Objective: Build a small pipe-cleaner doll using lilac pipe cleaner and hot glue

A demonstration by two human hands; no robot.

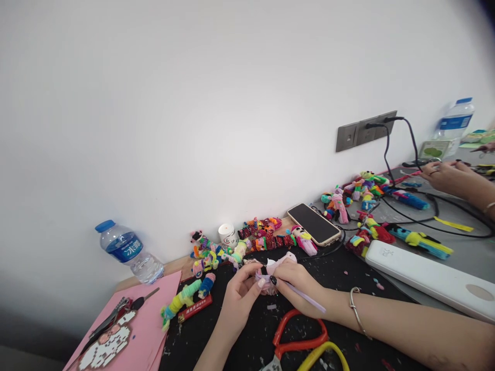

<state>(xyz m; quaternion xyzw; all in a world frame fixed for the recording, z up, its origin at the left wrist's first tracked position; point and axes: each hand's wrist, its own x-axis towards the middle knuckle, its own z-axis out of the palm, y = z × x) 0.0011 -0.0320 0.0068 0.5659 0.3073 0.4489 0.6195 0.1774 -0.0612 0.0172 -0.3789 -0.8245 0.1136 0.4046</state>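
My left hand (pixel 242 293) and my right hand (pixel 303 283) meet over the black mat (pixel 216 340). Both have their fingers closed around a small lilac pipe cleaner figure (pixel 266 281), which they partly cover. A loose lilac pipe cleaner end (pixel 309 301) sticks out below my right hand toward the lower right. Just beneath my hands lie scissors (pixel 302 347) with red and yellow handle loops, cut off by the lower edge. To the left are a green and yellow pipe cleaner figure (pixel 183 299) and a red lighter-like stick (pixel 195 309).
Along the wall stand several pipe cleaner figures (pixel 270 241), a white cup (pixel 227 234) and a phone (pixel 314 224). A water bottle (pixel 129 250) is at left by pink paper (pixel 154 304). A long white case (pixel 429 278), black cables (pixel 410 219) and another person's hand (pixel 448 175) are at right.
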